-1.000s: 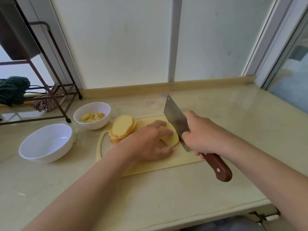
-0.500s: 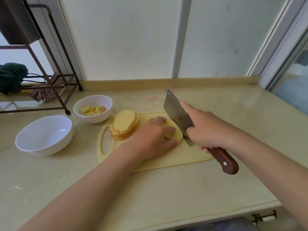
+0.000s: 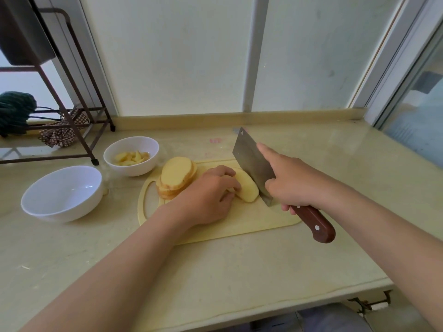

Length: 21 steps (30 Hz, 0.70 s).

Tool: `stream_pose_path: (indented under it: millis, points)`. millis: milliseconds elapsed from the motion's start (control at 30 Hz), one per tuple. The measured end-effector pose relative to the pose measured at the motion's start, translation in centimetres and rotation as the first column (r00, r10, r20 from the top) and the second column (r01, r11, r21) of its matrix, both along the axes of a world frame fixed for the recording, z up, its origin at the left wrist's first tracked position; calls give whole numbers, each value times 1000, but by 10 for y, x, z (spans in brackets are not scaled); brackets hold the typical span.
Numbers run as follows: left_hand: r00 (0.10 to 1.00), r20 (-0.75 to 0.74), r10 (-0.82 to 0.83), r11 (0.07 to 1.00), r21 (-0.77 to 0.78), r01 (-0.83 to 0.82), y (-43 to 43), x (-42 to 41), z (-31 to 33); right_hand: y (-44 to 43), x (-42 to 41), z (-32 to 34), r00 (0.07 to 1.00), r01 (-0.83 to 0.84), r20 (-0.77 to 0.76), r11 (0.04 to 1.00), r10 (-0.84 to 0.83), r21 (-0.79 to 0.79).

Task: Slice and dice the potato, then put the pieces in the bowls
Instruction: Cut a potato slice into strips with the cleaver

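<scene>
Potato piece [image 3: 248,189]: pale yellow, peeled, smooth and moist-looking; long rounded chunk lying flat side down at mid board [image 3: 239,227].
Slice stack [image 3: 177,176]: several thick oval slices, leaning pile w/ thin tan rim at edges; far-left part of board, just beside L hand.
Cut bits [image 3: 130,156]: small yellow wedges in small bowl [image 3: 134,169], just off board's far-left corner.
Large bowl [image 3: 48,212]: white, on counter [image 3: 215,271] left of board, near small bowl.
L hand [image 3: 211,195]: palm down, fingers curled, tips pressing piece's left end to hold it.
R hand [image 3: 296,182]: wrapped round cleaver [image 3: 249,159] where blade meets brown wooden handle, index finger straight along blade.
Cleaver blade: upright, against right side of piece, near corner down at board; whether edge is in the flesh, can't tell.
</scene>
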<state>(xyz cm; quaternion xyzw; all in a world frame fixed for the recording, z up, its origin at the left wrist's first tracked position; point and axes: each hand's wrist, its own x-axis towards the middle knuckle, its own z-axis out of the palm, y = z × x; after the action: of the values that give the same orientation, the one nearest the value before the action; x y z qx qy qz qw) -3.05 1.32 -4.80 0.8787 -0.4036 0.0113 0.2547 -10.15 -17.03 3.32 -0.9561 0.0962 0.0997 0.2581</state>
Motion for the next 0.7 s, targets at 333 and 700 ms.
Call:
stream_pose_path:
  millis: [333, 700]
  points:
    - [982, 98, -164, 986, 41, 160, 2, -5, 1, 1, 1, -1, 1000, 6, 6, 1000, -6, 4]
    - [980, 87, -181, 984, 16, 180, 2, -7, 3, 1, 2, 0, 1000, 5, 1, 1000, -5, 4]
